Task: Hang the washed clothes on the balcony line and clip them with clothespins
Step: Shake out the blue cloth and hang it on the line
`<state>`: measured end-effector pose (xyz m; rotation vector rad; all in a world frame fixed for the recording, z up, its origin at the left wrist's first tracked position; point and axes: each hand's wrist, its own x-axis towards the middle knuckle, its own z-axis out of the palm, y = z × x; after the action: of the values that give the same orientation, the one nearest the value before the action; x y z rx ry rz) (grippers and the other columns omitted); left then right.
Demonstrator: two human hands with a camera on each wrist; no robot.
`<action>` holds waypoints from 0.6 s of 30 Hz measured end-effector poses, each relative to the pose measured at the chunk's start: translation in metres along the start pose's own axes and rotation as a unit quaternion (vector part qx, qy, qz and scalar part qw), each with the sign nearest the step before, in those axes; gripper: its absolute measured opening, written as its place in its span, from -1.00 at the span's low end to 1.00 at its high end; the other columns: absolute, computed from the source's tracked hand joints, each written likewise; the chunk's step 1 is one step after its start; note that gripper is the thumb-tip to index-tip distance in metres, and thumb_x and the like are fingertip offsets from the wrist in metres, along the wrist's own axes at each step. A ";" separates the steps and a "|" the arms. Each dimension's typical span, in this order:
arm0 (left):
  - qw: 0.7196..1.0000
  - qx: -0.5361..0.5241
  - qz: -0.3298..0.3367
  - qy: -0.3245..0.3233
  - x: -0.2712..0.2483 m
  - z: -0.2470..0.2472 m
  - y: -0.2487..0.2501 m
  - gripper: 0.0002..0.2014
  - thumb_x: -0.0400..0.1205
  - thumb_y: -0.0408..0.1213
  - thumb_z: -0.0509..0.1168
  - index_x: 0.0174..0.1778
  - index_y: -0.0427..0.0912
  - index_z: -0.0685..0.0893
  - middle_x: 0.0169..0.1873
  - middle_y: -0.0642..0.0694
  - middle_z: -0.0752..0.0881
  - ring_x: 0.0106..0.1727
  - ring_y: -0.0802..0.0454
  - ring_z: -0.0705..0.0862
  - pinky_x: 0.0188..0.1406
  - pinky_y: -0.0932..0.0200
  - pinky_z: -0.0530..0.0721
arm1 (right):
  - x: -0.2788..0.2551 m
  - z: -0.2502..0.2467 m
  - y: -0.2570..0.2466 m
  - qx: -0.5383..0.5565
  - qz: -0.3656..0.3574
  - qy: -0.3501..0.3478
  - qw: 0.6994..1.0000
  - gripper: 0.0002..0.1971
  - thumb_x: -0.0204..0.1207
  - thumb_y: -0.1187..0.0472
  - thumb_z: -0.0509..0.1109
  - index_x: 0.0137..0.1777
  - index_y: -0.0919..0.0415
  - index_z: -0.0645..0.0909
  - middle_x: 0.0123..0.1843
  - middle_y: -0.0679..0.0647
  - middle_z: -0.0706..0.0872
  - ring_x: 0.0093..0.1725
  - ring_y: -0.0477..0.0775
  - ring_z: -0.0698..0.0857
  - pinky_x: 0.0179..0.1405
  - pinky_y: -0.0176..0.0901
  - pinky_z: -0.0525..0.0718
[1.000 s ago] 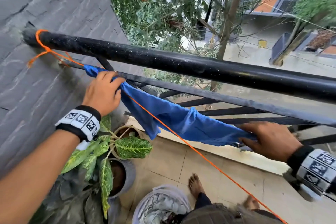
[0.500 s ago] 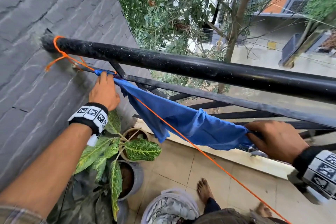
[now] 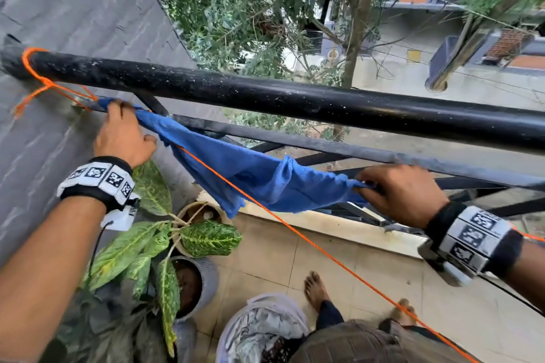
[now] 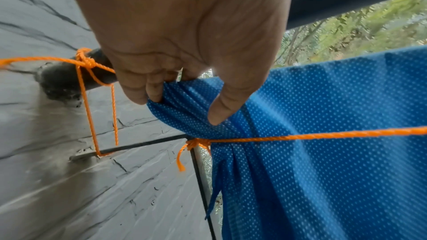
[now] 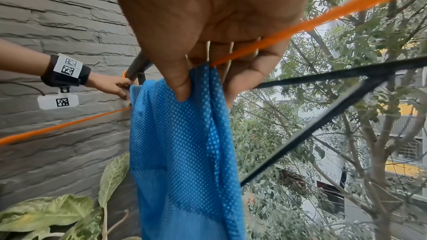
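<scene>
Blue cloth (image 3: 259, 183) spans between left hand (image 3: 122, 134) and right hand (image 3: 404, 193) grips.

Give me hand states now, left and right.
Left hand: closed, fingers pinching the bunched end of the blue cloth near the wall.
Right hand: closed, gripping the cloth's other end.

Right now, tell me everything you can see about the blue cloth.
The blue cloth looks like thin mesh fabric with tiny pale dots. It sags between two pinched ends, draped at the orange line beside the black railing. The left hand bunches the wall-side end; the right hand grips the other. No clothespins show.
</scene>
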<state>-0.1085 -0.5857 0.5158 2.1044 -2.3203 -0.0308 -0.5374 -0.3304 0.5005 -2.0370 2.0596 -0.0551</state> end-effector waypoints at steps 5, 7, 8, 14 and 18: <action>1.000 -0.009 0.017 -0.013 -0.005 0.003 -0.006 -0.28 0.47 -0.31 0.49 0.52 -0.41 0.36 0.55 -0.44 0.22 0.42 -0.59 0.43 0.40 -0.42 0.48 | -0.020 0.010 0.020 0.005 0.020 -0.023 1.000 -0.88 0.48 -0.06 0.38 -0.05 -0.11 0.66 -0.23 -0.09 0.77 -0.19 0.19 0.75 -0.41 -0.09 0.61; 0.999 -0.017 0.025 -0.022 -0.006 0.002 -0.007 -0.28 0.48 -0.30 0.50 0.54 -0.36 0.36 0.60 -0.43 0.17 0.47 -0.59 0.38 0.47 -0.38 0.42 | -0.027 0.010 0.028 0.011 0.031 -0.022 0.999 -0.87 0.46 -0.08 0.38 -0.03 -0.15 0.65 -0.24 -0.10 0.77 -0.20 0.18 0.75 -0.39 -0.07 0.64; 0.999 -0.021 0.030 -0.024 -0.008 0.001 -0.007 -0.28 0.49 -0.29 0.50 0.54 -0.34 0.36 0.60 -0.42 0.16 0.47 -0.59 0.38 0.48 -0.38 0.42 | -0.030 0.010 0.031 0.010 0.039 -0.026 0.999 -0.86 0.47 -0.10 0.38 -0.04 -0.15 0.66 -0.24 -0.11 0.77 -0.20 0.16 0.75 -0.38 -0.06 0.66; 0.998 -0.038 0.050 -0.025 -0.015 -0.008 -0.008 -0.32 0.52 -0.30 0.48 0.56 -0.20 0.40 0.61 -0.33 0.18 0.51 -0.52 0.39 0.44 -0.40 0.44 | -0.038 0.009 0.038 -0.016 0.056 -0.055 0.997 -0.71 0.48 -0.32 0.29 -0.07 -0.18 0.67 -0.21 -0.20 0.77 -0.18 0.04 0.74 -0.33 -0.12 0.65; 0.996 -0.050 0.064 -0.024 -0.022 -0.012 -0.008 -0.31 0.53 -0.31 0.49 0.58 -0.15 0.40 0.64 -0.35 0.17 0.55 -0.49 0.35 0.48 -0.39 0.41 | -0.039 0.010 0.034 -0.023 0.054 -0.051 0.997 -0.68 0.48 -0.36 0.26 -0.03 -0.19 0.66 -0.17 -0.21 0.78 -0.14 0.06 0.76 -0.32 -0.12 0.65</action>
<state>-0.0986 -0.5643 0.5273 1.9258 -2.4212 -0.1951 -0.5691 -0.2893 0.4894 -1.9081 2.1223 0.1154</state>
